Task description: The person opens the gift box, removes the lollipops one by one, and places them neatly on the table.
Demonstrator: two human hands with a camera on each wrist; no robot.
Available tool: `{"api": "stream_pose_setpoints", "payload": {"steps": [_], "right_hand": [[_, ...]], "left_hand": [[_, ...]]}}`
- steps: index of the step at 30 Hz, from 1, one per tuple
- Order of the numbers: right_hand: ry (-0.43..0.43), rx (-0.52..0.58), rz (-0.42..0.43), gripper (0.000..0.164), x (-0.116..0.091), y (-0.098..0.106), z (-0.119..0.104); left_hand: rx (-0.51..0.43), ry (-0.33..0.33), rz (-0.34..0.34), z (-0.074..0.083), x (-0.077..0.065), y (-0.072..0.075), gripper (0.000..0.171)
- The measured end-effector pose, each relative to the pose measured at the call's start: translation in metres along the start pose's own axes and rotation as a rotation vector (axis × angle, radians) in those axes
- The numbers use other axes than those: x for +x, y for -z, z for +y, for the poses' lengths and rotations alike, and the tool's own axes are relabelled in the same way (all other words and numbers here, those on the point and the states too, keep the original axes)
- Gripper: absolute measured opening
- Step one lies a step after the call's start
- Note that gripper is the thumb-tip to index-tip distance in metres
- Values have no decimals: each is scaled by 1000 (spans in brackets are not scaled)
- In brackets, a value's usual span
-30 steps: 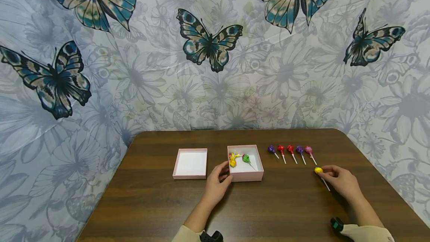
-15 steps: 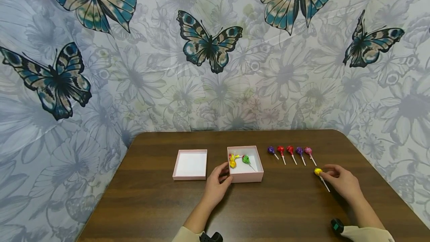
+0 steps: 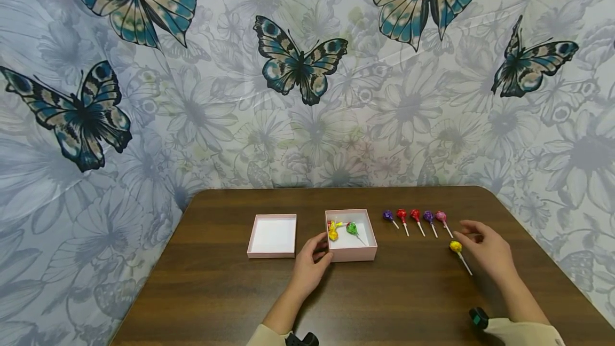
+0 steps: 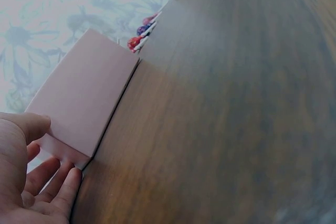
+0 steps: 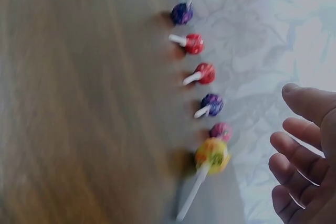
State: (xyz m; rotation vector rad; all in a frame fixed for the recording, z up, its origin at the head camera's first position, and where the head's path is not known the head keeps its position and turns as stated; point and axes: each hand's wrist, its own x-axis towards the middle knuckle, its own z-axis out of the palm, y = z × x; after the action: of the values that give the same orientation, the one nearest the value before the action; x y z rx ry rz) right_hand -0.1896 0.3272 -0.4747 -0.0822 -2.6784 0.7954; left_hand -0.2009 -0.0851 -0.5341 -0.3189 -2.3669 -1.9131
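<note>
The left hand (image 3: pixel 311 261) rests relaxed against the smooth, straight-edged pink box (image 3: pixel 352 254) containing a glossy green lollipop (image 3: pixel 352 228), while the right hand (image 3: pixel 489 249), loosely curved and empty, sits just beside a round yellow lollipop (image 3: pixel 455 246) that lies on the wood-grained table (image 3: pixel 394 303).

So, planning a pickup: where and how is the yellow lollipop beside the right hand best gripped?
Probably pinch the yellow lollipop by its white stick, coming from the right, where the right hand is. The stick is thin, straight, angled toward the near right and free along its length; the round head lies close to the stick of the pink lollipop.
</note>
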Motion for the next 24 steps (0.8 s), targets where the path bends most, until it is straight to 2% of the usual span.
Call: {"api": "stream_pose_setpoints", "payload": {"steps": [5, 17, 24], "right_hand": [[35, 37, -6, 42, 3, 1, -16], [102, 93, -18, 39, 10, -5, -42], [165, 109, -15, 33, 15, -13, -55]], "left_hand": [[-11, -24, 3, -3, 0, 0, 48], [-26, -25, 0, -3, 1, 1, 48], [-35, -20, 5, -4, 0, 0, 48]]}}
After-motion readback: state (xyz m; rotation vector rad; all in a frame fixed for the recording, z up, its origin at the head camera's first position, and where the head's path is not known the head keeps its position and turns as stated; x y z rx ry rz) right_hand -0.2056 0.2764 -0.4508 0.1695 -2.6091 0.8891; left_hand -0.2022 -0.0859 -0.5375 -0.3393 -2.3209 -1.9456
